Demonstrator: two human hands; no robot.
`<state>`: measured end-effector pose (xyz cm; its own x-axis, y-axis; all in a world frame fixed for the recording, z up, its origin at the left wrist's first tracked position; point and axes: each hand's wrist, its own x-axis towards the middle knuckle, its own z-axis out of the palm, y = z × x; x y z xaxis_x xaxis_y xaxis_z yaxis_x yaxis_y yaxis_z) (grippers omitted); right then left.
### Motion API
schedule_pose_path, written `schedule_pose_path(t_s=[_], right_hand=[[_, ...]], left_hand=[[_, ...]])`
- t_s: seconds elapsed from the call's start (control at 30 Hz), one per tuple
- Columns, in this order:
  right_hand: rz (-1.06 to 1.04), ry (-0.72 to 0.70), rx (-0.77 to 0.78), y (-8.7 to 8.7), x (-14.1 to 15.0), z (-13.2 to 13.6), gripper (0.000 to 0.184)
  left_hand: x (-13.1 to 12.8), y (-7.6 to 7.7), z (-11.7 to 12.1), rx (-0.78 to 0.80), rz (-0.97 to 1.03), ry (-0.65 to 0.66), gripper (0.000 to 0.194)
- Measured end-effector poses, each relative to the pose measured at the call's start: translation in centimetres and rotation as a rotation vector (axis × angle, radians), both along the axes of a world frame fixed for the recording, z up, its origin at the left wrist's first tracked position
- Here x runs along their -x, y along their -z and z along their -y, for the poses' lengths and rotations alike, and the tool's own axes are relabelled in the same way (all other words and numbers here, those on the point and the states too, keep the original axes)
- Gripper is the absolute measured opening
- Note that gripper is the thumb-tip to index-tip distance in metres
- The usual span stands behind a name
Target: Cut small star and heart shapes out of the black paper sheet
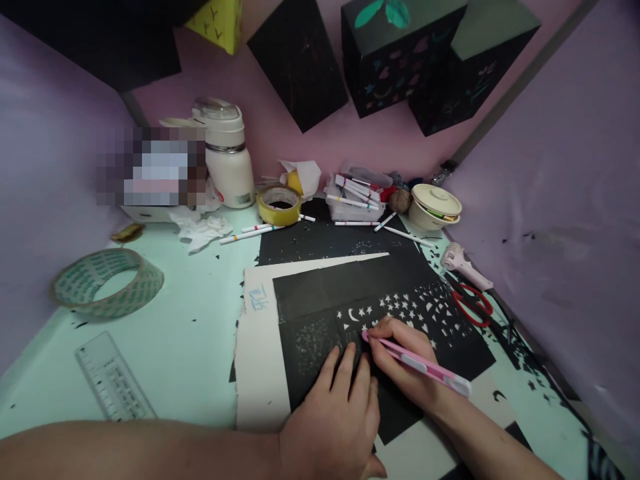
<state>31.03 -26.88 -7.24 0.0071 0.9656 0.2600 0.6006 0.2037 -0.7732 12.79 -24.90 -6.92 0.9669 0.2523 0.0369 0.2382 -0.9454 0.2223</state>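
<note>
My right hand [403,360] grips a pink craft knife [435,372] like a pen. Its tip end meets a sheet of black paper [310,293], close to several small cut-out stars and a crescent. Many star, heart and angular openings show white across the sheet's right side, while faint pale outlines mark the part left of the knife. My left hand [335,413] lies flat on the black paper with fingers stretched, just left of the knife. Beneath the black sheet is a white board [257,373] with a torn left edge and blue writing.
Wide clear tape [107,283] and a clear ruler [113,380] lie at left. Red-handled scissors [473,307] and black scraps are at right. Behind stand a white bottle [230,167], yellow tape [279,205], a box of markers [355,200] and a lidded bowl [435,205]. Black boxes [400,60] hang above.
</note>
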Motion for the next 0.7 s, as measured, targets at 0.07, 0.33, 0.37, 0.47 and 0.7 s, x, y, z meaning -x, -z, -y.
schedule_pose_path(t_s=[0.07,0.33,0.37,0.47,0.7], right_hand=[[-0.001,0.016,0.010,-0.1,0.0,0.0,0.009],[-0.100,0.183,0.038,-0.7,-0.3,-0.1,0.007],[-0.137,0.217,0.076,-1.1,-0.4,-0.1,0.008],[-0.270,0.204,0.295,-2.6,-1.1,-0.4,0.009],[-0.258,0.105,0.370,-4.0,-1.8,-3.3,0.021]], left_hand=[[0.0,0.1,0.0,-0.013,0.007,-0.003,0.085],[0.0,0.7,0.2,-0.101,0.062,-0.017,0.083],[0.0,0.8,0.3,-0.122,0.075,-0.026,0.084],[0.1,1.0,0.5,-0.180,0.105,-0.044,0.082],[0.2,1.0,0.6,-0.273,0.149,-0.057,0.078]])
